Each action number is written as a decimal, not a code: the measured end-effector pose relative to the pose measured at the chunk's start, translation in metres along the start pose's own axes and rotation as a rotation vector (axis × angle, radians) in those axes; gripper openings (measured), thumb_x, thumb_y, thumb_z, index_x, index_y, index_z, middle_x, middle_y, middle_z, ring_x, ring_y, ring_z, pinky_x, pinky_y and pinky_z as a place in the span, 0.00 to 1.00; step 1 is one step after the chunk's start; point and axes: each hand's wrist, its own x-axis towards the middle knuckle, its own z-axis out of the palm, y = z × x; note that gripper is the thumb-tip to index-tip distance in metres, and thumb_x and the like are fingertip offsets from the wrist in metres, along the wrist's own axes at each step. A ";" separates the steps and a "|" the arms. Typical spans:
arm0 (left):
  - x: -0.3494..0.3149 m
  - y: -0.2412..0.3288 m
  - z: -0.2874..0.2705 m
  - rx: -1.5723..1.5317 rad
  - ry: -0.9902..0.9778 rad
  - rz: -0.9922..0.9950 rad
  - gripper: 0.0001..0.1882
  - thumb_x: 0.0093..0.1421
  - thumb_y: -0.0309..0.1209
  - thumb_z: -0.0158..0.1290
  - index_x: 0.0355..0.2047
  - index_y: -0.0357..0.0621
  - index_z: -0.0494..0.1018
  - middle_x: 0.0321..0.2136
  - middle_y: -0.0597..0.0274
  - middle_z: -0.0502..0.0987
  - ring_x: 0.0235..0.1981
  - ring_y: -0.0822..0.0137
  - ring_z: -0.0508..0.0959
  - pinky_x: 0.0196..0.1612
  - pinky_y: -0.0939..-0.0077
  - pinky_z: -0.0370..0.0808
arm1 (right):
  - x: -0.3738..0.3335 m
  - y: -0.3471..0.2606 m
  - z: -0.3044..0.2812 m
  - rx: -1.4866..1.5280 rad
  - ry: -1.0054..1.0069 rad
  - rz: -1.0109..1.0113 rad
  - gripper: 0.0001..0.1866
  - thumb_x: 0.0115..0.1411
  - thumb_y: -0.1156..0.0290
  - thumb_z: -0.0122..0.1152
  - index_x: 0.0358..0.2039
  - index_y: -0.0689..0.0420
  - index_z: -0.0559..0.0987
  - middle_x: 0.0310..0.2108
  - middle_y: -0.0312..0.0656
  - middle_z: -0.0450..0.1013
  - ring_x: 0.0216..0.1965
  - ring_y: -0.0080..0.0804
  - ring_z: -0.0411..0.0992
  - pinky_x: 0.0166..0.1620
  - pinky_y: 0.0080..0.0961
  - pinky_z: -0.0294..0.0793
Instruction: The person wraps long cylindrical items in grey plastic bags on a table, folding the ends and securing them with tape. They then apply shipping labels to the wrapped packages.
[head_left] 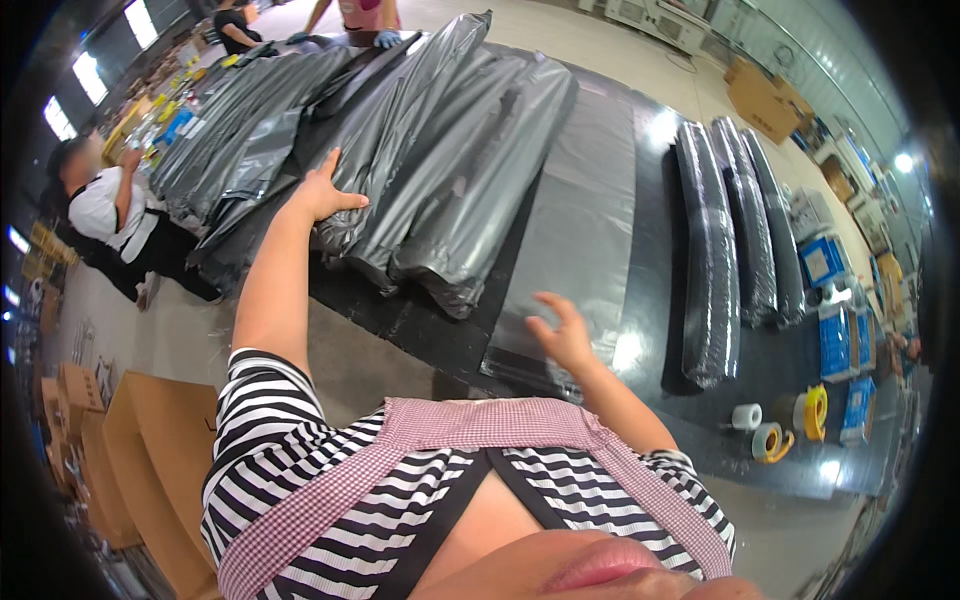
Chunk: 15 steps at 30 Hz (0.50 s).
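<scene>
My left hand point(326, 194) is stretched out with thumb and fingers spread, against the near end of a long bundle in dark grey plastic point(395, 125). Right of that bundle lie further grey plastic-wrapped bundles point(492, 178), side by side on the black table point(655, 210). A flat grey plastic bag point(580, 190) is laid out lengthwise beside them. Over its near end hovers my right hand point(562, 338), fingers apart and holding nothing; whether it touches the bag I cannot tell.
Several long black rolls in shiny clear wrap point(712, 260) lie on the table's right side. Tape rolls point(770, 440) and blue boxes point(838, 340) sit near its right edge. A person in white point(115, 220) stands at left, others at the far end. Cardboard boxes point(160, 470) stand lower left.
</scene>
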 end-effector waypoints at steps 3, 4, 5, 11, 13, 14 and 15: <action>-0.027 0.036 0.009 0.338 0.050 -0.108 0.66 0.43 0.54 0.71 0.74 0.69 0.38 0.67 0.39 0.55 0.64 0.42 0.64 0.61 0.47 0.65 | -0.046 0.067 -0.045 -0.525 0.216 0.325 0.30 0.53 0.65 0.70 0.55 0.61 0.73 0.52 0.53 0.70 0.55 0.52 0.68 0.58 0.42 0.69; -0.034 0.043 0.013 0.436 0.083 -0.119 0.65 0.44 0.54 0.70 0.73 0.71 0.38 0.68 0.41 0.54 0.65 0.41 0.63 0.61 0.43 0.65 | -0.054 0.073 -0.058 -0.552 0.154 0.457 0.35 0.52 0.63 0.72 0.58 0.61 0.70 0.54 0.52 0.68 0.56 0.52 0.67 0.57 0.41 0.70; -0.036 0.045 0.015 0.465 0.098 -0.104 0.64 0.44 0.55 0.70 0.73 0.71 0.38 0.69 0.42 0.53 0.65 0.41 0.62 0.61 0.42 0.64 | -0.059 0.066 -0.058 -0.594 0.198 0.474 0.37 0.50 0.63 0.74 0.59 0.61 0.69 0.54 0.52 0.67 0.56 0.52 0.67 0.57 0.41 0.70; -0.037 0.039 0.025 0.481 0.221 0.006 0.58 0.48 0.50 0.69 0.72 0.68 0.44 0.71 0.46 0.50 0.68 0.43 0.58 0.63 0.38 0.61 | -0.037 0.044 -0.044 -0.493 0.235 0.713 0.47 0.42 0.64 0.80 0.61 0.62 0.66 0.56 0.54 0.66 0.58 0.52 0.67 0.59 0.39 0.71; -0.037 0.027 0.049 0.436 0.515 0.302 0.51 0.50 0.44 0.68 0.71 0.63 0.52 0.70 0.47 0.52 0.68 0.42 0.58 0.63 0.40 0.61 | -0.036 0.039 -0.044 -0.410 0.228 0.742 0.46 0.42 0.67 0.80 0.60 0.63 0.66 0.54 0.56 0.70 0.56 0.52 0.70 0.57 0.39 0.72; -0.037 0.024 0.059 0.404 0.660 0.455 0.48 0.51 0.41 0.67 0.70 0.60 0.55 0.70 0.47 0.52 0.67 0.41 0.58 0.63 0.40 0.62 | -0.038 0.041 -0.045 -0.370 0.225 0.745 0.45 0.42 0.68 0.79 0.60 0.63 0.67 0.53 0.57 0.71 0.54 0.51 0.72 0.56 0.39 0.73; -0.054 0.050 0.066 0.184 0.725 0.733 0.34 0.51 0.33 0.65 0.60 0.52 0.69 0.65 0.48 0.62 0.64 0.42 0.63 0.62 0.44 0.64 | -0.036 0.045 -0.049 -0.326 0.229 0.746 0.45 0.41 0.69 0.79 0.60 0.64 0.67 0.51 0.58 0.73 0.52 0.51 0.74 0.54 0.39 0.74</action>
